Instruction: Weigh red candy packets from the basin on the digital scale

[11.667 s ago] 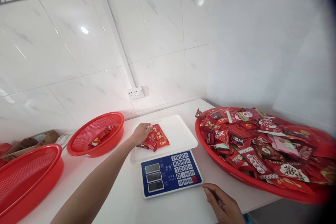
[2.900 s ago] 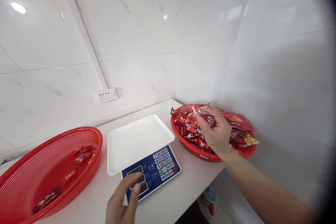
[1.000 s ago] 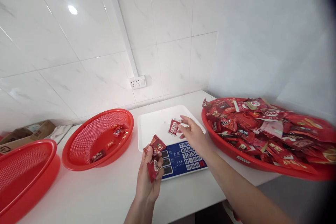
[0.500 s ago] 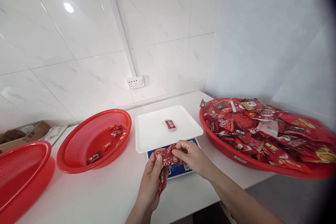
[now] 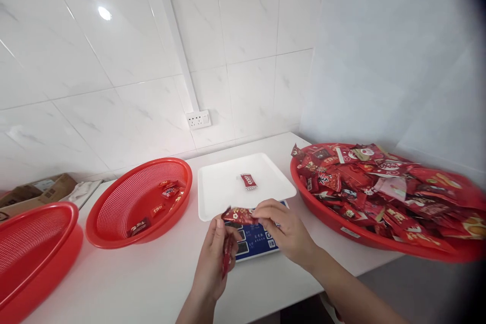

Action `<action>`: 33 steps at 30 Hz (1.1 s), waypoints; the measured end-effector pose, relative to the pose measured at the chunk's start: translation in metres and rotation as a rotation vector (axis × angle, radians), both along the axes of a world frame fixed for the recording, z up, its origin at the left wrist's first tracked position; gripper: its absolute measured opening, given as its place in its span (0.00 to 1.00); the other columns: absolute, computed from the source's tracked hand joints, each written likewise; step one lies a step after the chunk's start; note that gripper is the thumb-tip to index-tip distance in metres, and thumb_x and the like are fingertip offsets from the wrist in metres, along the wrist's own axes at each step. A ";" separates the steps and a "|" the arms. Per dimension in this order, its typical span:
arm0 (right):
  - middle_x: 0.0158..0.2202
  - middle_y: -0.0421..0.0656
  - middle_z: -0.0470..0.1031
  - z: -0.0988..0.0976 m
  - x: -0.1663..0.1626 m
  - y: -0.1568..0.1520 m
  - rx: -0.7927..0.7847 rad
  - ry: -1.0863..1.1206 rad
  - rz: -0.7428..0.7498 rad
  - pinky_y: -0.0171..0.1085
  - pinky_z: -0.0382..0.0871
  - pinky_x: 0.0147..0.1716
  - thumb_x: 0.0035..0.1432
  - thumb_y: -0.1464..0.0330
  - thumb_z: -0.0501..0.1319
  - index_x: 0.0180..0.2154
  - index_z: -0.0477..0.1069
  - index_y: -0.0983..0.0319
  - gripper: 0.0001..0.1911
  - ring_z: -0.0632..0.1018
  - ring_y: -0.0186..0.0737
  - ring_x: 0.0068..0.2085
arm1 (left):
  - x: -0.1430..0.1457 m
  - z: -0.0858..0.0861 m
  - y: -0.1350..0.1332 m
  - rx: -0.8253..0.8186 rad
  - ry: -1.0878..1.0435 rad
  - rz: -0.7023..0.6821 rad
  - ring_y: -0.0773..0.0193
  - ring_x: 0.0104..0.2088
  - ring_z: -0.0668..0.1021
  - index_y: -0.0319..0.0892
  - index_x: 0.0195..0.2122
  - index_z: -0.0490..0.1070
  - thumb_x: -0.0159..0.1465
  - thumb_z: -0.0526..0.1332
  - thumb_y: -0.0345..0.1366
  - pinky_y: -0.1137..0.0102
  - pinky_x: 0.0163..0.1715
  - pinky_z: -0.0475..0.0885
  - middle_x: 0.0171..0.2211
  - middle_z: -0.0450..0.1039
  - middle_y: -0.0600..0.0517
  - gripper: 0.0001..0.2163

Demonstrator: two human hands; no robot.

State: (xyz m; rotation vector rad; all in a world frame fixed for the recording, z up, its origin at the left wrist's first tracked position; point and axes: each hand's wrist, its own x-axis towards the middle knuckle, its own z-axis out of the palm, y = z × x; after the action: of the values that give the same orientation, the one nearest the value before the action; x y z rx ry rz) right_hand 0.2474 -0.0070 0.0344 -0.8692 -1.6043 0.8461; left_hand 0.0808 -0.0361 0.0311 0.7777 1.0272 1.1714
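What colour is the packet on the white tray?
The packet is red with whitish markings; head view shows it.

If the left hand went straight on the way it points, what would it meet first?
Beyond the shiny red wrapped packet it holds with the right hand, the left hand would likely meet the left part of the white rectangular plastic tray. Height is unclear, so it might pass above.

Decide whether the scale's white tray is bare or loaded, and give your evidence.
Loaded, though lightly: one small red packet lies on the white tray, with bare white surface all around it.
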 end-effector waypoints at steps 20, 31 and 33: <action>0.24 0.37 0.73 -0.001 -0.009 0.004 -0.425 0.152 0.126 0.33 0.66 0.22 0.48 0.62 0.63 0.34 0.72 0.63 0.12 0.72 0.33 0.22 | -0.002 0.001 -0.001 0.187 0.293 0.135 0.74 0.17 0.61 0.41 0.29 0.66 0.59 0.56 0.49 0.80 0.16 0.58 0.17 0.59 0.59 0.15; 0.44 0.47 0.73 0.004 -0.010 0.022 -0.118 -0.216 -0.122 0.38 0.68 0.35 0.55 0.62 0.56 0.44 0.71 0.60 0.16 0.74 0.39 0.39 | -0.015 -0.016 0.000 0.142 0.275 0.151 0.73 0.18 0.66 0.43 0.32 0.63 0.56 0.57 0.53 0.77 0.17 0.62 0.21 0.62 0.59 0.17; 0.38 0.44 0.76 0.005 -0.014 -0.002 -0.210 -0.286 0.116 0.36 0.68 0.35 0.54 0.61 0.57 0.43 0.71 0.60 0.16 0.75 0.39 0.37 | -0.011 -0.019 -0.003 0.167 0.381 0.157 0.71 0.18 0.68 0.43 0.28 0.60 0.55 0.58 0.53 0.76 0.17 0.62 0.19 0.61 0.60 0.17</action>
State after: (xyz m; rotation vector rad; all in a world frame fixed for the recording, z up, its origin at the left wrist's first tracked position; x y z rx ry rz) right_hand 0.2335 -0.0091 0.0390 -1.0926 -1.8508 1.0213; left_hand 0.0695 -0.0390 0.0120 1.0966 1.3344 1.2827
